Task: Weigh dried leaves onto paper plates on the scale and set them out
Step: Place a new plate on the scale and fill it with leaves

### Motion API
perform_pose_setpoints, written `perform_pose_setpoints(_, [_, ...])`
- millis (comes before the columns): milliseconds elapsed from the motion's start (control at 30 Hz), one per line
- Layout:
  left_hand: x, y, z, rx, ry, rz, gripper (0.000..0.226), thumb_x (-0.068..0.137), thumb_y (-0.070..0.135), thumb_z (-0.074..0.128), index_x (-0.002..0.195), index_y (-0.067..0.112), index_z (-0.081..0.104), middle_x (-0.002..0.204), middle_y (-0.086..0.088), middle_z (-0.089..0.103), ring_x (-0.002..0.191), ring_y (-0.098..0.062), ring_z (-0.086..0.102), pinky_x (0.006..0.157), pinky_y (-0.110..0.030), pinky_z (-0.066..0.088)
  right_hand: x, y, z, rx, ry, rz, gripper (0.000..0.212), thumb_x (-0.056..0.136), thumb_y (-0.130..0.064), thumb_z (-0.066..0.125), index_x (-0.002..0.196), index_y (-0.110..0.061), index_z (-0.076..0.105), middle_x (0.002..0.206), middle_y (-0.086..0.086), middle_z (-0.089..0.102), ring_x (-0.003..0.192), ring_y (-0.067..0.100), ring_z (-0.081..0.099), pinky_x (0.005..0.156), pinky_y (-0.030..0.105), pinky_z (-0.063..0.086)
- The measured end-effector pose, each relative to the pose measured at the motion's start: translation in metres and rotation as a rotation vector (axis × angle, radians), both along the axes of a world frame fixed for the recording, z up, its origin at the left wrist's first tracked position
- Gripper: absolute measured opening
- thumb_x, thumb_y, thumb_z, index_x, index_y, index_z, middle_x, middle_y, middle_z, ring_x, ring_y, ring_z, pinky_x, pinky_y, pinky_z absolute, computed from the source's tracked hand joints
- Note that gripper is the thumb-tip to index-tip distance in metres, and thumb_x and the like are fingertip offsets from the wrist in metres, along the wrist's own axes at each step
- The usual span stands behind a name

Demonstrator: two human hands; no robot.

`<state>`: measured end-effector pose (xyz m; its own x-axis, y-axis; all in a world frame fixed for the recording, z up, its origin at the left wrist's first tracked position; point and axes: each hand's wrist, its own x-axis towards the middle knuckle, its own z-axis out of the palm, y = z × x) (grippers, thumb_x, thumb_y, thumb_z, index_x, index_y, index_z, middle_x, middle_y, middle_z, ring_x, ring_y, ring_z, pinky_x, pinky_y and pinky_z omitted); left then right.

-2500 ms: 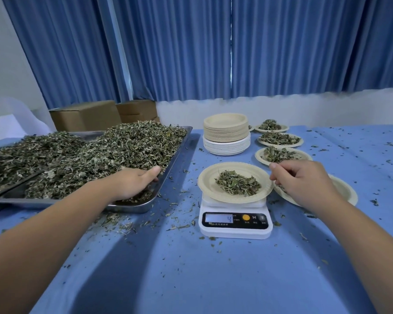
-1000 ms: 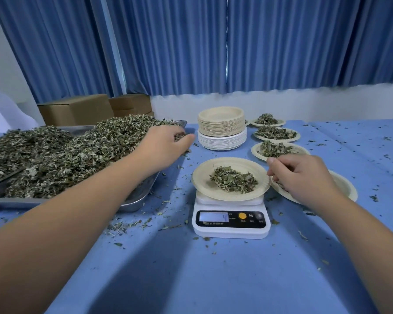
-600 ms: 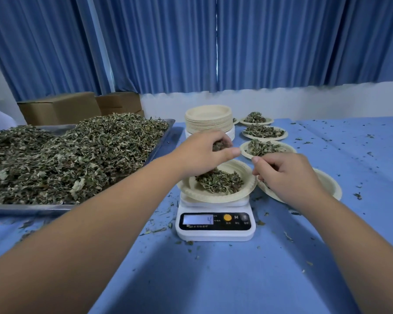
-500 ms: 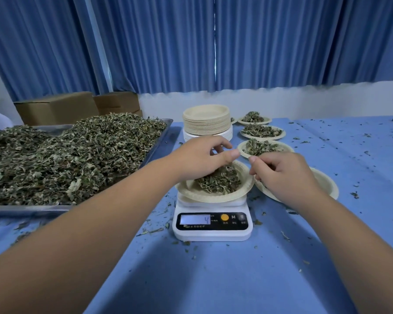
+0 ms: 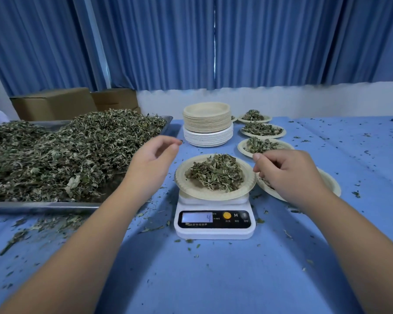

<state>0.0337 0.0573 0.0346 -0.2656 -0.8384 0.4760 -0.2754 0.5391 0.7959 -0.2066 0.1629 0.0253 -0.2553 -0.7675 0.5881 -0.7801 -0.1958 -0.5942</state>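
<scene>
Leaves [image 5: 214,172] heaped on plate [image 5: 191,193] atop scale [image 5: 214,232] | left hand [image 5: 154,162] left of scale, relaxed, released; right hand [image 5: 288,173] right of scale, curled, contents unclear | risk: knuckle brushing plate rim could skew reading or tip it off

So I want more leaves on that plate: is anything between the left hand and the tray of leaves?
Nothing visible. The left hand hangs at the right edge of the tray; the plate stack stands farther back, off that path.
</scene>
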Motion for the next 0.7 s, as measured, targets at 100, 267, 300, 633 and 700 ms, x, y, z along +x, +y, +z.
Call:
perform_pose_setpoints(100, [0.017,-0.003,-0.009,-0.068,-0.127,0.086,0.015,0.096,0.022,0.055,0.099,0.029,0.067,0.096,0.014,0.061,0.083,0.01,0.053,0.066,0.0,0.035,0.001,0.0,0.0,-0.015,-0.021,0.0,0.041,0.093,-0.03,0.056,0.063,-0.005,0.065,0.055,-0.008,0.06,0.057,0.02,0.054,0.051,0.026,0.04])
perform_pose_setpoints(267, [0.039,-0.013,-0.004,-0.077,-0.284,0.222,0.013,0.095,0.026,0.055,0.1,0.03,0.066,0.095,0.012,0.056,0.083,0.006,0.051,0.066,-0.008,0.034,0.003,0.001,0.0,-0.015,-0.023,-0.014,0.036,0.092,-0.029,0.057,0.062,-0.014,0.067,0.058,-0.003,0.06,0.06,0.018,0.057,0.054,0.024,0.04])
perform_pose_setpoints(300, [0.042,-0.014,-0.003,-0.074,-0.286,0.236,0.014,0.095,0.026,0.054,0.101,0.03,0.067,0.095,0.011,0.056,0.083,0.005,0.051,0.068,-0.01,0.035,0.003,0.001,0.0,-0.011,-0.025,-0.023,0.035,0.092,-0.029,0.057,0.062,-0.015,0.068,0.057,0.0,0.061,0.06,0.018,0.057,0.054,0.023,0.04])
perform_pose_setpoints(633, [0.015,0.003,-0.009,0.14,-0.079,0.074,0.027,0.094,0.028,0.055,0.121,0.031,0.057,0.1,0.019,0.061,0.081,0.01,0.056,0.068,-0.006,0.04,0.003,-0.003,0.004,0.155,-0.14,-0.29,0.022,0.089,-0.026,0.051,0.072,-0.022,0.066,0.058,0.003,0.065,0.046,0.016,0.055,0.051,0.028,0.046])
perform_pose_setpoints(700, [0.013,0.003,-0.011,0.243,-0.046,0.081,0.036,0.094,0.031,0.054,0.13,0.029,0.055,0.108,0.012,0.064,0.091,-0.006,0.061,0.083,-0.022,0.047,0.002,-0.003,0.005,0.241,-0.216,-0.275,0.018,0.088,-0.026,0.051,0.076,-0.026,0.064,0.052,-0.005,0.065,0.036,0.01,0.053,0.05,0.029,0.051])
